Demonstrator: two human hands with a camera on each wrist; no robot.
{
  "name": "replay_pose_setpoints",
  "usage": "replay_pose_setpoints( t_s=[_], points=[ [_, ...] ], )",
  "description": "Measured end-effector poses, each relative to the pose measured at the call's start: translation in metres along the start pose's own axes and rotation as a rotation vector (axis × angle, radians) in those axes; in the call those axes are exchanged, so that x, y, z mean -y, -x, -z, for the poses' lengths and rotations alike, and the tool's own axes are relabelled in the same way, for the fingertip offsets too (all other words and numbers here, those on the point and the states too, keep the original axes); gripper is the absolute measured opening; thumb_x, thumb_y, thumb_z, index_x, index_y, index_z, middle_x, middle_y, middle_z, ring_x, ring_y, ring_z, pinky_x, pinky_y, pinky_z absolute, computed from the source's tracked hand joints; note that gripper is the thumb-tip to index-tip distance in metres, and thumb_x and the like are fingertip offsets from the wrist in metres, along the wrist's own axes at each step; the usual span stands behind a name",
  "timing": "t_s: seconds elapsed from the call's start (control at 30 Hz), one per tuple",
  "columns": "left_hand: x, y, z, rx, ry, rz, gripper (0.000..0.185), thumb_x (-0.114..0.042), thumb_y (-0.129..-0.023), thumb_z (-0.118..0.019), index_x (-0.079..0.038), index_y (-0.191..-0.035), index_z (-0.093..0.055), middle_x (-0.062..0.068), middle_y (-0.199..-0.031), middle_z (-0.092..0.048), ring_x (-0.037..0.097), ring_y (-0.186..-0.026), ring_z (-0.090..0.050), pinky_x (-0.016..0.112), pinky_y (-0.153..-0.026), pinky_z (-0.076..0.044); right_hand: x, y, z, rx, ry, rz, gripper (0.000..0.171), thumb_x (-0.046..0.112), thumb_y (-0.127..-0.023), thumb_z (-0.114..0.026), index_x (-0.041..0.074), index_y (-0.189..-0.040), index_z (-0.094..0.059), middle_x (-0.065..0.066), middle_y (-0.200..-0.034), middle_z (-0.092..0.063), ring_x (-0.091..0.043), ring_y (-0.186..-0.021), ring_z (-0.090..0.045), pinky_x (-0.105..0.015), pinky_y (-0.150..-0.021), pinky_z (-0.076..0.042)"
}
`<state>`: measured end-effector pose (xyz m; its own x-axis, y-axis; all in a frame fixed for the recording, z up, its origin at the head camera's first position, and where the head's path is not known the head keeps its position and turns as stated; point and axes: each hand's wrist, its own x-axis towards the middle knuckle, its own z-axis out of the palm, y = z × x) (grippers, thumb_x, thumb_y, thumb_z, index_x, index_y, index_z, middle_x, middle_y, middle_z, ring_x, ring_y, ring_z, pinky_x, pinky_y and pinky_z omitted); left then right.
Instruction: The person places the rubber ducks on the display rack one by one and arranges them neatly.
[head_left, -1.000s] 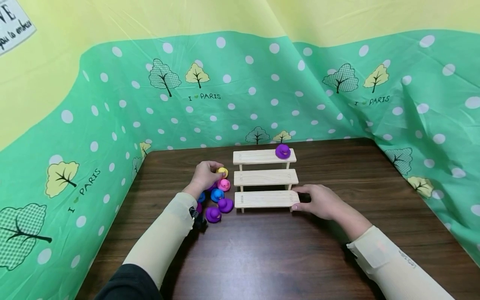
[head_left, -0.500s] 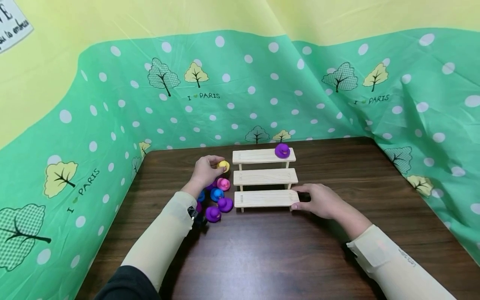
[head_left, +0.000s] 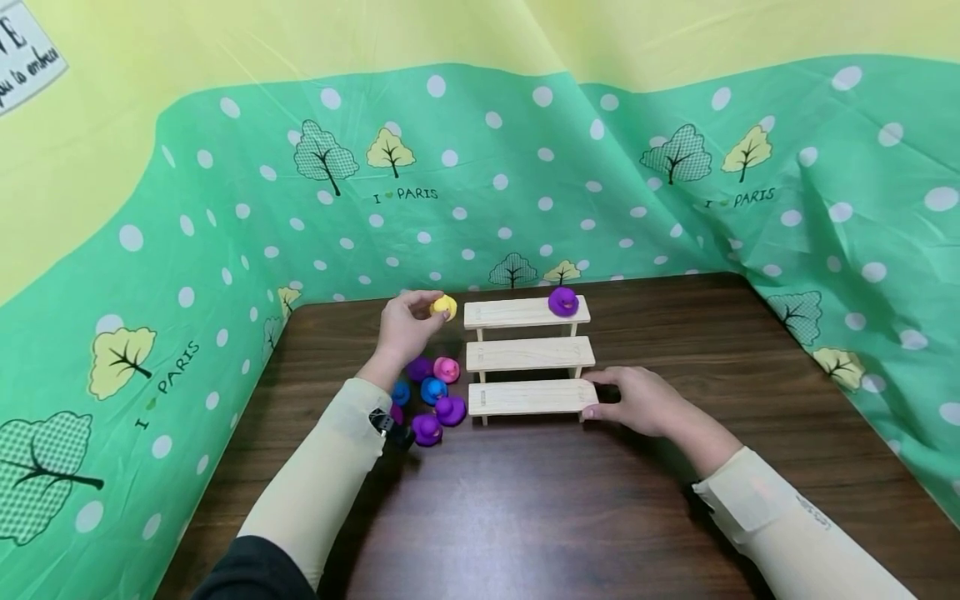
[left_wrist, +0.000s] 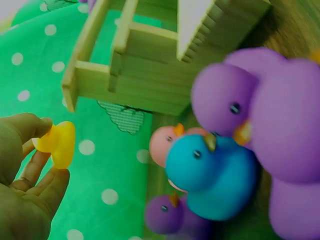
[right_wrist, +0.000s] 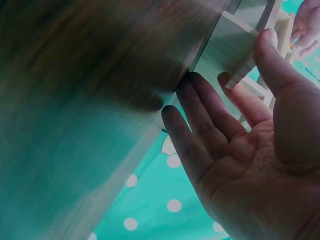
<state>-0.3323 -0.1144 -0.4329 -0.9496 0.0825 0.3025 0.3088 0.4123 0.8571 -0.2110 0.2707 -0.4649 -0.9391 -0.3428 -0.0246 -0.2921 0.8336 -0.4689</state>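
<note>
My left hand (head_left: 405,327) pinches a yellow rubber duck (head_left: 444,307) between thumb and fingertips, up beside the left end of the top step. In the left wrist view the yellow duck (left_wrist: 62,144) is held at the fingertips. A three-step wooden stand (head_left: 531,355) is at the middle of the table, with one purple duck (head_left: 563,302) on the right of its top step. My right hand (head_left: 633,402) holds the right end of the lowest step; in the right wrist view the thumb and index finger are on either side of that end piece (right_wrist: 232,47), other fingers extended.
Left of the stand sits a cluster of rubber ducks: a pink duck (head_left: 447,370), a blue duck (head_left: 433,390), a purple duck (head_left: 427,429) and several more. Behind the dark wooden table (head_left: 480,517) hangs a green dotted cloth (head_left: 420,225).
My left hand has lifted the yellow duck from the back of the cluster and carried it away from me, level with the top step. My right hand stays at the lowest step.
</note>
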Motion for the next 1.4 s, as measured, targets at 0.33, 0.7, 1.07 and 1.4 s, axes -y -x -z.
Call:
replay_pose_setpoints(
  t_s=[0.33,0.7,1.07,1.4],
  points=[
    [-0.028,-0.002,-0.006,0.019,0.121,-0.043,0.033,-0.013,-0.094,-0.082,-0.008,-0.125,-0.075,0.007,-0.123,-0.072,0.022,-0.111,-0.071,0.029,-0.093,-0.060,0.002,0.000,0.001,0.008,-0.003,-0.013,0.062,0.041,-0.090,-0.084,0.010,-0.141,-0.067,-0.018,-0.138,-0.066,-0.041,-0.130,-0.059,-0.062,-0.104,-0.049],
    [-0.047,-0.004,-0.023,0.073,0.142,-0.062,0.035,-0.015,-0.096,-0.080,-0.003,-0.128,-0.073,0.009,-0.124,-0.073,0.021,-0.113,-0.071,0.027,-0.093,-0.059,0.000,-0.001,0.001,0.011,-0.001,-0.016,0.064,0.043,-0.090,-0.083,0.011,-0.142,-0.067,-0.017,-0.138,-0.066,-0.041,-0.131,-0.059,-0.062,-0.105,-0.049],
    [-0.059,-0.007,-0.044,0.126,0.114,-0.070,0.033,-0.019,-0.094,-0.082,-0.008,-0.124,-0.076,0.006,-0.121,-0.076,0.017,-0.106,-0.073,0.026,-0.091,-0.060,0.001,0.000,0.001,0.007,0.001,-0.011,0.065,0.041,-0.089,-0.084,0.009,-0.142,-0.066,-0.018,-0.138,-0.067,-0.042,-0.131,-0.059,-0.062,-0.105,-0.049],
    [-0.065,-0.008,-0.062,0.179,0.131,-0.060,0.035,-0.015,-0.092,-0.084,-0.007,-0.125,-0.075,0.004,-0.120,-0.077,0.014,-0.106,-0.073,0.024,-0.090,-0.059,0.001,0.000,0.001,0.009,0.000,-0.016,0.064,0.041,-0.089,-0.085,0.010,-0.142,-0.066,-0.017,-0.138,-0.067,-0.040,-0.130,-0.060,-0.061,-0.105,-0.050]
  ],
)
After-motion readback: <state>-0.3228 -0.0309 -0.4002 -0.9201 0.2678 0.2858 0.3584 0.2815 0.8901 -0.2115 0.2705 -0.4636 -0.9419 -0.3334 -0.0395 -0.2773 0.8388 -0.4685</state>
